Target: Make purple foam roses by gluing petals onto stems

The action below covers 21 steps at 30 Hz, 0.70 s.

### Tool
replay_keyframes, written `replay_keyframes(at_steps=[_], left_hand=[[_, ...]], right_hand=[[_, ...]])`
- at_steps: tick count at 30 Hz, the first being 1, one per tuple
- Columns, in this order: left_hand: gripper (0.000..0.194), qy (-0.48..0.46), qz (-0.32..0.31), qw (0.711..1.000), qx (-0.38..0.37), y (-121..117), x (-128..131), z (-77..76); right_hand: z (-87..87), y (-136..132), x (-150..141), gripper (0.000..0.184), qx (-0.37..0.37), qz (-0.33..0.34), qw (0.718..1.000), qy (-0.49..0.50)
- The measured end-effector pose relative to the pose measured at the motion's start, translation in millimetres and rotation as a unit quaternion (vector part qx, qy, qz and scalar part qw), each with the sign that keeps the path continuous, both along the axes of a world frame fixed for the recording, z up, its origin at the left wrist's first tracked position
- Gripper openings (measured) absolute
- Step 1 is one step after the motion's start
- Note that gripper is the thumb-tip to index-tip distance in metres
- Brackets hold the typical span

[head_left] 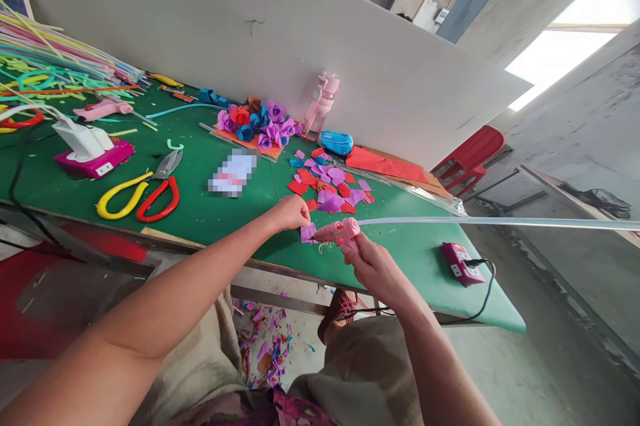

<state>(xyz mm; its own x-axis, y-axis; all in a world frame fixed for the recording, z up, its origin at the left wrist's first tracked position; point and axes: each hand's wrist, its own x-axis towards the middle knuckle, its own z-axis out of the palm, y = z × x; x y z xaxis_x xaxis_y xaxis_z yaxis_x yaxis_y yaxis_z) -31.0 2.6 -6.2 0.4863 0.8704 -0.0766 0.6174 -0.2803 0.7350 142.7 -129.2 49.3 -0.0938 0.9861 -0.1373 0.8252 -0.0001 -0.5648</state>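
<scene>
In my right hand (373,262) is a pink hot glue gun (345,233), with a long translucent glue stick (475,221) running out of its back to the right. Its nozzle points left and meets a small purple paper piece (309,233). My left hand (293,213) pinches that piece at its upper edge, fingers closed. Thin strings of glue (325,247) lie on the table just below the nozzle. Beyond my hands is a loose pile of red, purple and blue paper petals (327,179). Finished paper flowers (257,121) are heaped farther back.
Scissors with yellow and red handles (143,193) lie left, near a power strip with white chargers (93,153). A second socket block (461,264) with a black cable sits right. A pink bottle (323,103) stands by the grey partition. Colourful sticks (65,53) crowd the far left.
</scene>
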Motion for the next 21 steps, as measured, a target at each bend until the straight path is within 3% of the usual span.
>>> replay_keyframes(at_steps=[21], left_hand=[[0.01, 0.01, -0.009, 1.0, 0.002, -0.2, -0.2, 2.0]], right_hand=[[0.4, -1.3, -0.4, 0.029, 0.023, 0.003, 1.0, -0.018]])
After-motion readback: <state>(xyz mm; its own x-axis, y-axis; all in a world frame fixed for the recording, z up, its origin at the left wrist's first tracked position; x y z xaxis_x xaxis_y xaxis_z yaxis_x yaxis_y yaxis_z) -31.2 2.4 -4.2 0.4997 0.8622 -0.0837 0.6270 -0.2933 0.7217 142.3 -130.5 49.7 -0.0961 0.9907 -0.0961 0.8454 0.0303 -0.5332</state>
